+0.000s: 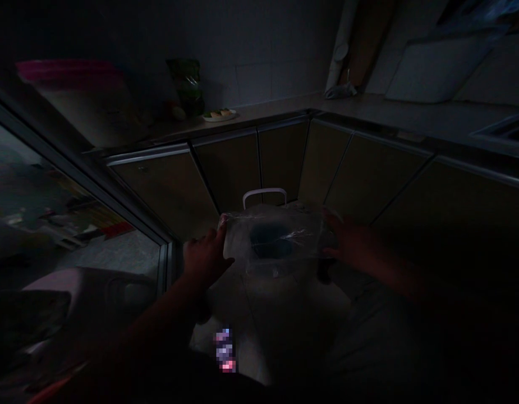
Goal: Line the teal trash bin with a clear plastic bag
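Clear plastic package (303,235) enclosing a dark object (267,241), held out level in dim kitchen light. Left hand (205,255) closes on the package's left edge. Right hand (347,241) lies against the right edge, its fingers too dark to show whether they clamp or merely touch. Package judged light, with soft, slippery film; its 2 side edges seem the surest hold. White loop handle (264,196) stands just beyond the package, with lower cabinets (229,168) farther beyond and a plate of food (219,115) farther still. Glass door frame (80,168) lies left of the package.
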A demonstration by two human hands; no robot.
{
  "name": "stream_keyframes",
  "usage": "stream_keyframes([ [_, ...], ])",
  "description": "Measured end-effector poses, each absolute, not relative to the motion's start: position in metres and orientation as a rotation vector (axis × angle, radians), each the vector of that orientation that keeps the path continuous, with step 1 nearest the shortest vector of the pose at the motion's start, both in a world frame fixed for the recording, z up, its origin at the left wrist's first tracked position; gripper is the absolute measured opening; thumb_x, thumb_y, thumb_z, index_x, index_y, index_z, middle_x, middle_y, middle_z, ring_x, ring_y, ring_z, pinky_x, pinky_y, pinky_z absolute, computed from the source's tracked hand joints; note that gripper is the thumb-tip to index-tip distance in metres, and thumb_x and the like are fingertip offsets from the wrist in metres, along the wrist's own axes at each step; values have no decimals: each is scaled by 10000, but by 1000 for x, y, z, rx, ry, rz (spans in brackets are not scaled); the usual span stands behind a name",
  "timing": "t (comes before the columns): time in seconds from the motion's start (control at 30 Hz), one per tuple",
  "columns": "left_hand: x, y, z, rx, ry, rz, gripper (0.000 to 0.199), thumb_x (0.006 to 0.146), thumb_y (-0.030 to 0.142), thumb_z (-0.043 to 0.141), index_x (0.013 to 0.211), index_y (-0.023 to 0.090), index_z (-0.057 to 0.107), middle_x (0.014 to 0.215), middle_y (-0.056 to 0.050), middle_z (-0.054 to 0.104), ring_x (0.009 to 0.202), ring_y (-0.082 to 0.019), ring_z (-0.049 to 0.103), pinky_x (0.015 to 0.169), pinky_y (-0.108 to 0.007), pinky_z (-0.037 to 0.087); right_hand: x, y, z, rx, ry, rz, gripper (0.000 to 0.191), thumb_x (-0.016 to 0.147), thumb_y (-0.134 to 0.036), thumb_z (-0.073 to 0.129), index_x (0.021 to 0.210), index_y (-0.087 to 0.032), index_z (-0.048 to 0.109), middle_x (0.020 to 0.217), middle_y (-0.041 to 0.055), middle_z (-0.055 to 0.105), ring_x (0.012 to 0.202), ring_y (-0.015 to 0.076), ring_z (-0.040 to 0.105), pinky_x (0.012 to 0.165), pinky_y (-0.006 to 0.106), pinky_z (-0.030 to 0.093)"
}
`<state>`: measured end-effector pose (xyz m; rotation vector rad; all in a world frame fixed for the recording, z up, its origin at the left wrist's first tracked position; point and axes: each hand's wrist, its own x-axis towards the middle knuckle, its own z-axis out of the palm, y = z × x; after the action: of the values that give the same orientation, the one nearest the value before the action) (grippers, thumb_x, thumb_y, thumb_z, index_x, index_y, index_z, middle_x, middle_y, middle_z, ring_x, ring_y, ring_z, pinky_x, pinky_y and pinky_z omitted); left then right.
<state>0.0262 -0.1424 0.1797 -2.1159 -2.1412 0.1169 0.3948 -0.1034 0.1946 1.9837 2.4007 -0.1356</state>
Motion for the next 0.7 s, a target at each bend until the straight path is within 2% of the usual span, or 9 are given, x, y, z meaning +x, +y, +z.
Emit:
stream_keyframes([
  [0.1,24,-141,159,-2134,-2132,96,1208,851,468,792,1737,216,10,1383,-200,664,1175,-385,689,979,-483,496,385,-114,186,1918,2306,37,1055,966,-527,691,1762,-286,41,1399,261,619,981,421,730,760,478,549],
  [0.2,20,-136,143,-2113,-2140,89,1146,857,448,782,1729,186,86,1365,-201,661,1155,-380,693,969,-486,498,375,-122,183,1940,2278,54,1028,998,-497,649,1760,-279,-7,1428,278,597,947,397,739,746,464,549],
  [0.4,13,-120,135,-2075,-2112,55,994,896,434,728,1703,192,199,1397,-206,641,1151,-384,689,978,-498,488,370,-110,176,2080,2309,15,988,979,-474,684,1752,-301,93,1405,261,623,968,403,731,791,485,551],
  [0.5,14,-117,137,-2084,-2088,31,940,901,397,713,1687,183,244,1382,-199,651,1138,-374,693,983,-497,484,370,-102,169,2086,2312,4,980,972,-472,691,1751,-274,130,1365,261,649,987,420,735,797,499,563],
  [0.7,22,-121,135,-2128,-2147,117,1029,865,326,742,1719,247,173,1417,-202,635,1188,-365,693,993,-486,491,369,-98,152,1989,2240,-92,975,973,-458,702,1745,-228,152,1364,278,668,1036,438,750,826,504,565],
])
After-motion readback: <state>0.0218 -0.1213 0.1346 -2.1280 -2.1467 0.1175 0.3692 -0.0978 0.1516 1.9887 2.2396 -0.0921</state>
